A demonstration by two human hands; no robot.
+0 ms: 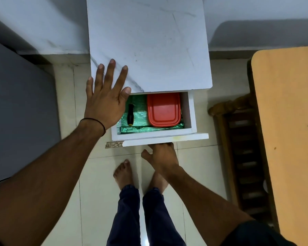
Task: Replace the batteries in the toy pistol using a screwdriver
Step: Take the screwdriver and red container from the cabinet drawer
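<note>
Bare fingers, left: spread wide and flat, holding nothing; fingertips (112, 61) lie over the lower-left corner of the white marble-look cabinet top (149, 43), thumb at its front edge.
Left hand: the left hand (105, 102) hovers over or rests on the left end of the open drawer; contact with the top cannot be told for certain.
Right fingers: curled under the lip of the drawer front (165, 137), hidden from view; only thumb and knuckles show, so the exact grip cannot be told.
Right hand: the right hand (161, 155) sits at lower centre of the frame, seemingly hooked on the drawer front.
Drawer: the drawer (189, 112) is pulled partly out, lined with green foil-like paper (137, 118).
Screwdriver: the screwdriver (130, 114), black handle with a yellow end, lies lengthwise on the liner at the drawer's left, just beside the left palm.
Red box: a red lidded container (164, 109) fills the drawer's right half, apart from the tool.
Toy pistol: not in view; neither are batteries.
Step in hand (judgement): fetching the tool; task barely begun.
Method note: steady the drawer with the right hand, drop the left fingers onto the handle's middle, pinch across its width, lift straight up clear of the cabinet edge.
Risk: the round handle may roll on the slick liner.
</note>
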